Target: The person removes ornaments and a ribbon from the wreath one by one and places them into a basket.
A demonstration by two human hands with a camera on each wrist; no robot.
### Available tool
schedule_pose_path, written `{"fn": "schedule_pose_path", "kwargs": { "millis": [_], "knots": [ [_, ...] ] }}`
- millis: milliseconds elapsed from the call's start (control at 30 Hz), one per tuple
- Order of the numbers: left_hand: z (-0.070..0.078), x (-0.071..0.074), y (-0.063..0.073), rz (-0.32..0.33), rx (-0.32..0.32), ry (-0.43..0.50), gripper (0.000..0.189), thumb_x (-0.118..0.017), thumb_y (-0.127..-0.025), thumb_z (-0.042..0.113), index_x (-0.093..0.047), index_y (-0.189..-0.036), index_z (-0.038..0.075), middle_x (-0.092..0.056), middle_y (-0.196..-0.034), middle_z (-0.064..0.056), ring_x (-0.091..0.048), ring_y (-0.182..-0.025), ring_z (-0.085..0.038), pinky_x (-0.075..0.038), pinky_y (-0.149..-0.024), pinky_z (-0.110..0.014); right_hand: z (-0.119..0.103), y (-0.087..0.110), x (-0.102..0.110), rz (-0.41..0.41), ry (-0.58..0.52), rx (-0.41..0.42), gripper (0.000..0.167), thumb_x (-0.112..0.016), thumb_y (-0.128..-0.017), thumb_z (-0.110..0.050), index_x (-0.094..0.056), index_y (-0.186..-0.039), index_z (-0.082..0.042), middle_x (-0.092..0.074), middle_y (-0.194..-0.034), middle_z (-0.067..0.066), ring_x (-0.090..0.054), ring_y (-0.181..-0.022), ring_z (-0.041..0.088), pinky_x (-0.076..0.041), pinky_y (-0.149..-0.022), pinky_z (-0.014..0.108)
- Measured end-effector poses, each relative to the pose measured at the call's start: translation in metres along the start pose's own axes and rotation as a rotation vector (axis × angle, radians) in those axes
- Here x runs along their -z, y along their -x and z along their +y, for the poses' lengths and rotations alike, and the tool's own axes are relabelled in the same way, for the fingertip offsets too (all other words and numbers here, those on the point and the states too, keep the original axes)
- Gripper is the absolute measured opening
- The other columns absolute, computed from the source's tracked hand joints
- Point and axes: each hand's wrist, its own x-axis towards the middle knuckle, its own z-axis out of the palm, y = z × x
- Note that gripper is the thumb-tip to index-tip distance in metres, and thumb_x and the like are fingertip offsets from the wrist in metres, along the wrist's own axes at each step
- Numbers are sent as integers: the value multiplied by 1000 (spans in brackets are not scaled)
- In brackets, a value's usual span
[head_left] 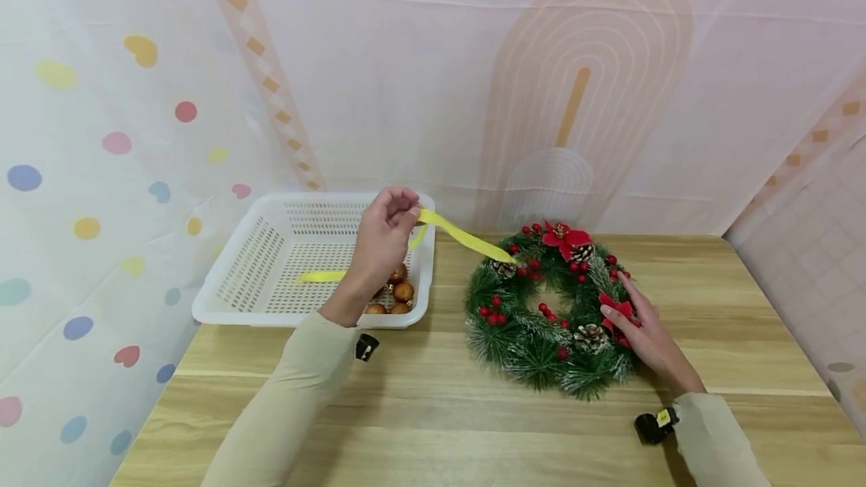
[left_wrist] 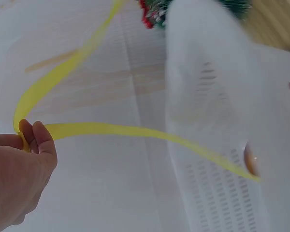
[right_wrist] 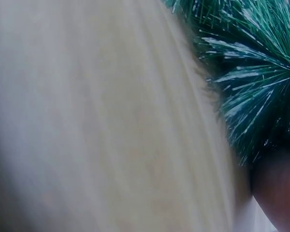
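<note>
Above the right rim of the white basket, my left hand (head_left: 387,235) pinches a yellow ribbon (head_left: 467,237) between thumb and fingertips. One length of it runs to the upper left of a green Christmas wreath (head_left: 524,352) with red berries, red flowers and pinecones, lying on the table. How the ribbon meets the wreath is too small to tell. Another length trails from the left hand (left_wrist: 26,169) toward the basket in the left wrist view. My right hand (head_left: 646,329) rests on the wreath's right side, fingers extended over a red flower; the right wrist view shows mostly blurred table and wreath needles (right_wrist: 261,72).
The white perforated basket (head_left: 230,314) stands at the table's back left. Several bronze baubles (head_left: 403,291) lie in its right end, and a yellow ribbon piece (head_left: 321,276) shows inside it. A patterned cloth (head_left: 406,96) hangs behind the wooden table (head_left: 440,412).
</note>
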Motion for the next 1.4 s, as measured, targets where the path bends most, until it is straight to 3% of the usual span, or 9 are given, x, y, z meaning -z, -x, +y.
{"fn": "schedule_pose_path", "kwargs": {
  "millis": [167,333,500,700,833,1067,1400],
  "knots": [
    [6,15,-4,54,16,97,19,-51,-98,-5,-52,-117,-2,-56,-104,-7,-59,-97,-16,-52,-95,-34,0,-1,1,-4,9,-13,75,-49,-103,-42,0,-159,-35,3,-165,21,11,-146,53,-2,-101,82],
    [2,34,-4,88,45,82,19,-51,-98,-4,-52,-116,4,-56,-104,-6,-61,-95,-14,-52,-95,-32,0,-2,2,-6,21,-15,76,-49,-103,-42,1,-159,-33,3,-165,21,9,-146,53,-4,-100,83],
    [-9,52,0,110,47,68,19,-52,-98,-5,-50,-116,2,-56,-102,-6,-62,-91,-12,-54,-88,-27,0,-2,3,-8,32,-20,76,-48,-103,-43,2,-160,-32,4,-164,21,6,-146,54,-9,-99,83],
    [-22,77,8,121,54,-13,17,-53,-99,-1,-51,-112,10,-55,-104,-4,-60,-92,-12,-55,-79,-22,0,-2,3,-14,25,-19,76,-48,-103,-43,3,-159,-33,4,-164,21,4,-146,53,-13,-99,82],
    [-29,93,14,137,67,-95,17,-54,-100,3,-52,-111,16,-55,-106,-3,-60,-92,-13,-55,-77,-22,0,-2,3,-12,23,-18,76,-48,-103,-43,2,-159,-33,4,-164,22,7,-146,54,-10,-99,83],
    [-39,118,24,153,77,-177,17,-53,-100,5,-51,-116,9,-55,-105,-3,-63,-87,-11,-55,-72,-21,1,-1,2,-9,24,-18,76,-48,-103,-42,3,-159,-33,5,-164,23,9,-145,55,-8,-97,84],
    [-55,141,41,150,169,-247,16,-55,-101,10,-50,-114,16,-57,-105,-1,-64,-81,-6,-54,-69,-21,2,-2,1,7,7,18,77,-49,-103,-39,1,-160,-27,3,-163,25,6,-145,54,8,-104,78]
  ]
}}
